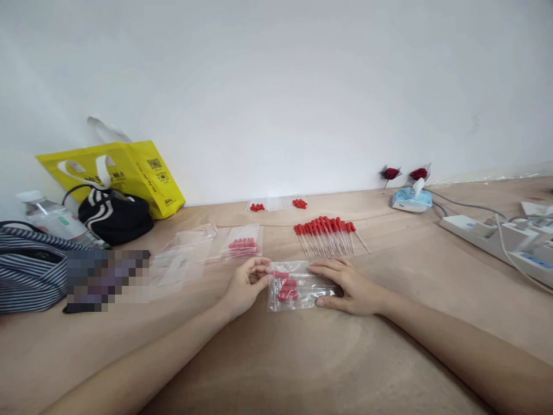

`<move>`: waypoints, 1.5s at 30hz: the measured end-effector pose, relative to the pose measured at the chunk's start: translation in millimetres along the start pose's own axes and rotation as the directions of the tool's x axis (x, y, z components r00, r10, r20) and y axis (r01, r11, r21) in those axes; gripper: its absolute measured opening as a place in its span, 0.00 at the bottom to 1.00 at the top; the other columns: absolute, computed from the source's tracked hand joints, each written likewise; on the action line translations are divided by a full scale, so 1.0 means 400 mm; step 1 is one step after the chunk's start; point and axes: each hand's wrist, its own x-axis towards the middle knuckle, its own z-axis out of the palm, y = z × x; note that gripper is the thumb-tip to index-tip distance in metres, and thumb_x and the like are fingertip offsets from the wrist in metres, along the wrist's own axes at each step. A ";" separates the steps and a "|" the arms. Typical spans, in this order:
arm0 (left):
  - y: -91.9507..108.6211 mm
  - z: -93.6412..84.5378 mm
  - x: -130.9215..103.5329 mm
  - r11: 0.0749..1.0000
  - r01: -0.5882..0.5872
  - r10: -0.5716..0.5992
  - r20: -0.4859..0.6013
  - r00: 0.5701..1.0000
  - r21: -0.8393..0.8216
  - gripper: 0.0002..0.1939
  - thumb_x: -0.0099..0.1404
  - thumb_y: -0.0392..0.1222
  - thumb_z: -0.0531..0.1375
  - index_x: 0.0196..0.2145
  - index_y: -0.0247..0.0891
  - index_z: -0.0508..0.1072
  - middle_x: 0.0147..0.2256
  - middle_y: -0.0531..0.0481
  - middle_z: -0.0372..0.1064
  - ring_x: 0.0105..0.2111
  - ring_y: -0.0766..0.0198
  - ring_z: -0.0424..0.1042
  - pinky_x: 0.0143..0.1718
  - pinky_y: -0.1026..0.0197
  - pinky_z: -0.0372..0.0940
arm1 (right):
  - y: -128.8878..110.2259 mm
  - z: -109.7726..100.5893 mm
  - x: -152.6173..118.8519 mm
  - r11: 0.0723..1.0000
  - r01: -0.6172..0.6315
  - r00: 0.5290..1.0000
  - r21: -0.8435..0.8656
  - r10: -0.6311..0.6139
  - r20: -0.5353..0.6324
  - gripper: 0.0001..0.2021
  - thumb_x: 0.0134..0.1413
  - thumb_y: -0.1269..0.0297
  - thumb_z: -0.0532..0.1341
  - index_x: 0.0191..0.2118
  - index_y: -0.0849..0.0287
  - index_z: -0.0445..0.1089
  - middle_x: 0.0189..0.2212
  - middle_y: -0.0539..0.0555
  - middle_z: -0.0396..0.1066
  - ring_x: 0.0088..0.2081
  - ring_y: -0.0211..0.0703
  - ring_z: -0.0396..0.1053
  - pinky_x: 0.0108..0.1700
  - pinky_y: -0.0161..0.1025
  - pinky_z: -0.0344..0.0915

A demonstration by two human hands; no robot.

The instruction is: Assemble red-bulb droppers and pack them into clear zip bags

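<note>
A clear plastic bag (309, 294) lies flat on the wooden table between my hands, with several red pieces (288, 290) inside its left part. My left hand (247, 286) holds the bag's left edge between curled fingers and thumb. On the bag's right end rests my right hand (345, 286), its fingers spread and thumb apart. Behind the right hand several red-tipped clear sticks (328, 235) are fanned out side by side. Another clear bag with red pieces (242, 246) sits behind my left hand.
Flat clear bags (184, 259) lie to the left. Farther left are a yellow bag (151, 178), a black pouch (114, 216), a bottle (56, 219) and a striped bag (32, 271). At right are a tissue pack (412, 199) and a power strip (475, 233).
</note>
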 end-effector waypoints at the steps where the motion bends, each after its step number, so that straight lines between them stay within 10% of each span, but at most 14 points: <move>1: -0.002 0.006 0.006 1.000 -0.009 0.009 0.004 1.000 0.017 0.16 0.48 0.41 0.61 0.36 0.35 0.67 0.29 0.50 0.71 0.28 0.65 0.69 0.33 0.62 0.63 | 0.000 -0.001 0.001 1.000 0.003 1.000 0.002 -0.003 0.001 0.30 0.50 0.47 0.55 0.56 0.57 0.55 0.53 0.59 0.59 0.53 0.49 0.56 0.53 0.48 0.51; 11: -0.007 0.021 0.034 0.935 -0.126 0.128 0.015 0.992 0.332 0.16 0.52 0.45 0.59 0.38 0.36 0.66 0.19 0.57 0.64 0.19 0.68 0.61 0.23 0.66 0.56 | 0.000 0.003 -0.004 0.999 -0.041 0.999 0.009 0.042 -0.031 0.31 0.49 0.47 0.56 0.56 0.59 0.56 0.54 0.61 0.57 0.53 0.51 0.56 0.52 0.49 0.53; 16: 0.039 -0.047 0.068 0.966 -0.086 -0.009 0.363 0.932 0.243 0.20 0.44 0.35 0.60 0.38 0.38 0.69 0.23 0.58 0.59 0.18 0.72 0.58 0.20 0.69 0.54 | 0.000 0.002 -0.005 1.000 -0.027 1.000 0.003 0.027 -0.006 0.29 0.50 0.47 0.55 0.55 0.59 0.58 0.53 0.60 0.58 0.52 0.51 0.56 0.52 0.49 0.53; 29: 0.059 0.183 0.376 0.916 0.085 -0.047 -0.105 0.993 0.393 0.13 0.47 0.46 0.64 0.27 0.34 0.70 0.24 0.49 0.68 0.25 0.62 0.66 0.26 0.64 0.57 | -0.001 -0.001 -0.004 1.000 -0.025 1.000 -0.013 0.025 0.006 0.29 0.51 0.47 0.54 0.54 0.59 0.58 0.52 0.61 0.58 0.52 0.50 0.56 0.52 0.49 0.53; 45: 0.063 0.196 0.383 0.988 0.124 -0.109 -0.152 0.982 0.090 0.14 0.63 0.41 0.54 0.45 0.33 0.65 0.43 0.45 0.64 0.39 0.61 0.68 0.38 0.54 0.66 | -0.005 -0.003 0.000 1.000 -0.012 1.000 -0.003 0.012 0.008 0.28 0.51 0.48 0.54 0.54 0.60 0.58 0.52 0.61 0.59 0.52 0.50 0.56 0.53 0.48 0.52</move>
